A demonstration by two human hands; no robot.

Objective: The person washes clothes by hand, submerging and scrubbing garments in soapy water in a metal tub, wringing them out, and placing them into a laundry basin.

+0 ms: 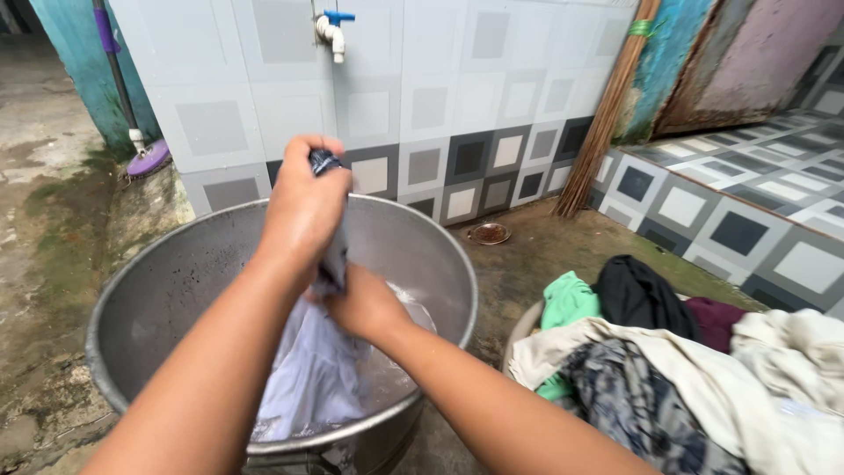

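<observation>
Over the big metal basin (176,281), which held soapy water, the left hand (303,207) and right hand (365,303) were clamped on a wet pale garment (308,374), while a heaped laundry tub (520,330) stood beside.

- Left hand (303,207): raised over the basin, fist closed on the dark top end of a wet garment (312,369).
- Right hand (362,303): lower, grip closed round the same garment, whose pale length hangs into the basin.
- Metal basin (158,290): large, round, grey, on the concrete floor.
- Heap of clothes (668,361): right of the basin.
- Tap (332,31): on the tiled wall.
- Broom (607,110): leaning at the corner.
</observation>
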